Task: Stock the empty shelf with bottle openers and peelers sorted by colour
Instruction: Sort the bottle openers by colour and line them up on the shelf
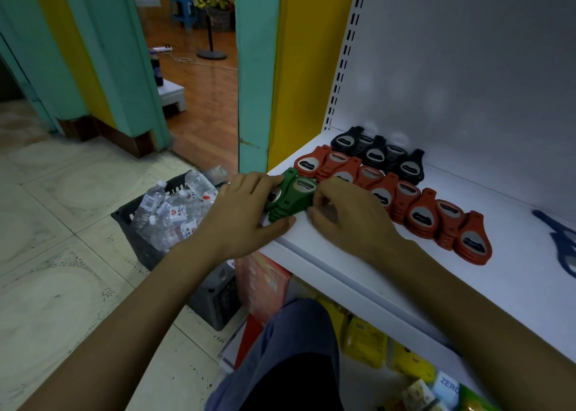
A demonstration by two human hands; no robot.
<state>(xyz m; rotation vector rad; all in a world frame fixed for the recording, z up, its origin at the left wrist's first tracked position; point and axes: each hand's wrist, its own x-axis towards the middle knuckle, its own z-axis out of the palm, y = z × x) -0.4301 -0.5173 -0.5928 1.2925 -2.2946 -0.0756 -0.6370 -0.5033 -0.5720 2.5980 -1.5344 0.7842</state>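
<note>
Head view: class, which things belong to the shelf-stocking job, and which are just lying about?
Job: green bottle openers, red bottle openers, black bottle openers, white shelf, left hand, right hand.
Lying about: crate of water bottles, yellow packets.

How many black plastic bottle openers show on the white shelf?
5 black plastic bottle openers, one overlapping row at the white shelf's back, behind the red plastic bottle openers; others may lie stacked beneath.

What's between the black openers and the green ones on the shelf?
The red openers: the left end of their row lies between the black openers and the green openers, seen in the head view.
</note>
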